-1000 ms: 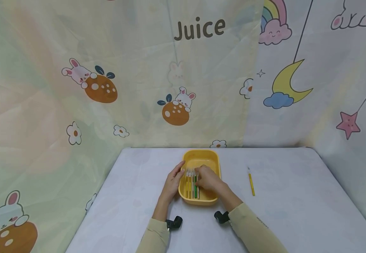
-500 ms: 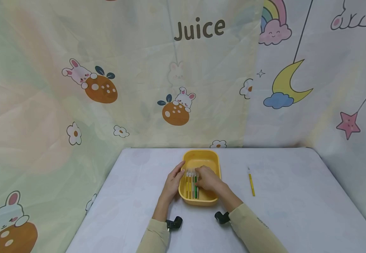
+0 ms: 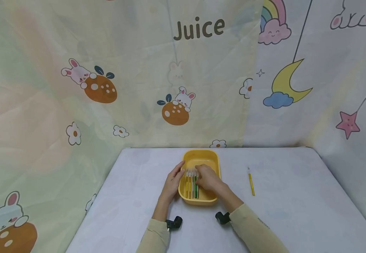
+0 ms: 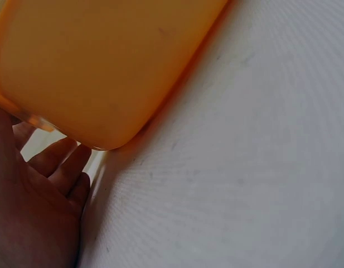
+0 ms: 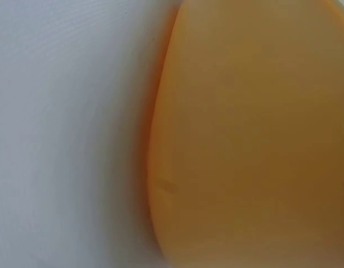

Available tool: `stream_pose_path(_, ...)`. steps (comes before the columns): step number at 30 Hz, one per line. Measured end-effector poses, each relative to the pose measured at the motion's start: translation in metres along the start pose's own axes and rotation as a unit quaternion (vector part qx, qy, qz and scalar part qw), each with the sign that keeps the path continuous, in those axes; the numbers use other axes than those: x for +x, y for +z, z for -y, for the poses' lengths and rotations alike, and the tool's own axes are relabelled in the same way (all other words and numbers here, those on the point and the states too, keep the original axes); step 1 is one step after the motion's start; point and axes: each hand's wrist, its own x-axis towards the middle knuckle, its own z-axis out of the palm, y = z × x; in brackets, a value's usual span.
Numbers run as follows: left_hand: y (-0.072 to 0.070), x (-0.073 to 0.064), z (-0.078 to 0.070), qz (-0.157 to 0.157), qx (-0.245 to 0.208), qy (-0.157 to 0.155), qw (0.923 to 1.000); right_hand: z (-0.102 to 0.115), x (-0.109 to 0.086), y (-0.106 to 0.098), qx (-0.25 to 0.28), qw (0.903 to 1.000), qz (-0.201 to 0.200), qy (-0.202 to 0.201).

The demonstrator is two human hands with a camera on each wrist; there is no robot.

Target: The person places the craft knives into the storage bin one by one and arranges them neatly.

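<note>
In the head view, a yellow plastic tray sits on the white-covered table. Several slim pens with pale, clear-looking ends lie side by side in its left half, yellow ones on the left, green and a brownish one on the right. My left hand touches the tray's left rim, its fingers extended; in the left wrist view they lie behind the tray's outer wall. My right hand reaches inside with curled fingers at the rightmost pen, partly covering it. The right wrist view shows only the tray's outer wall and cloth.
A single yellow pen with a pale end lies on the table to the right of the tray. Behind the table hangs a printed curtain with rabbits, flowers and a moon. A black wrist camera stands out below the right hand.
My right hand shifts very slightly within the tray and the right wrist edges a little to the right. The left hand, tray and loose yellow pen stay in place.
</note>
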Motion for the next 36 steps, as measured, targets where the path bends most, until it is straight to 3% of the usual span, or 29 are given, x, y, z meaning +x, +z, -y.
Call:
stream_pose_path(8,-0.001,0.002,0.000,0.002,0.004,0.001,1.0000,0.008,-0.006,-0.006,0.030,0.9975,-0.062,-0.014)
stream_pose_path(14,-0.001,0.002,0.001,-0.002,0.006,0.000,1.0000,0.011,-0.008,-0.014,0.014,0.9944,-0.103,-0.017)
stream_pose_path(36,0.001,0.000,0.001,-0.008,0.000,-0.004,1.0000,-0.020,-0.028,-0.037,0.046,0.9793,-0.194,-0.032)
